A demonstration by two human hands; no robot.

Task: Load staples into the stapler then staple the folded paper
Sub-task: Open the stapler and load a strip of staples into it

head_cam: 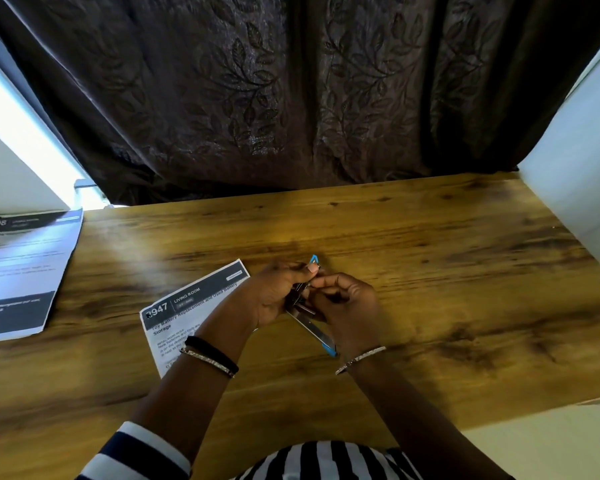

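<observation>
Both hands meet over the middle of the wooden table [430,271]. My left hand [274,292] grips the stapler [312,327], a metal one with blue ends, which is swung open: one blue tip pokes up above my thumb, the other metal arm points down toward me. My right hand [347,306] pinches at the stapler's top near my left thumb; whether it holds staples is hidden by the fingers. The folded paper [187,313], printed with a dark header, lies flat on the table under my left wrist.
Another printed sheet [25,271] lies at the table's left edge. A dark leaf-patterned curtain [291,98] hangs behind the table. White walls stand at left and right.
</observation>
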